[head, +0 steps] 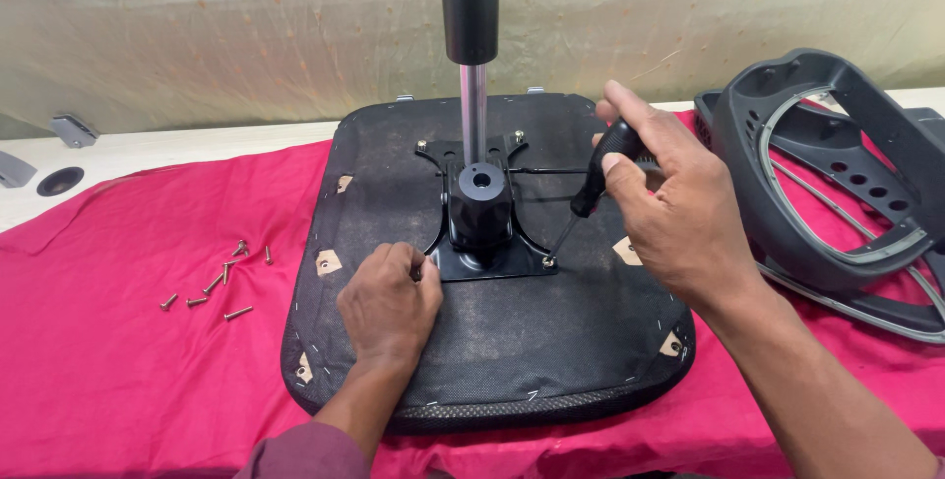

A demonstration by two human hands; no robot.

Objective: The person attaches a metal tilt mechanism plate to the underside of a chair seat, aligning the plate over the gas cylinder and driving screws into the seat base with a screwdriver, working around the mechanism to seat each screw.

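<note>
My right hand [679, 213] is closed in a full grip around the black handle of a screwdriver [598, 179]. Its shaft slants down and to the left, and the tip sits on a screw [548, 262] at the near right corner of the black metal plate [489, 260]. My left hand [389, 304] rests on the seat just beside the plate's near left corner, fingers curled in tight; its fingertips pinch at something small there, but I cannot tell what.

The plate is on the underside of a black seat cushion [492, 341], which lies flat on a red cloth [118, 371] covering the table. A chrome and black column [472, 65] rises upright from the plate's middle, toward the far edge of the table.

A scatter of loose screws [221, 282] lies on the cloth to the left of the seat, well apart from my hands. At the right edge of the table, a black plastic chair frame [837, 174] rests partly on the cloth.
</note>
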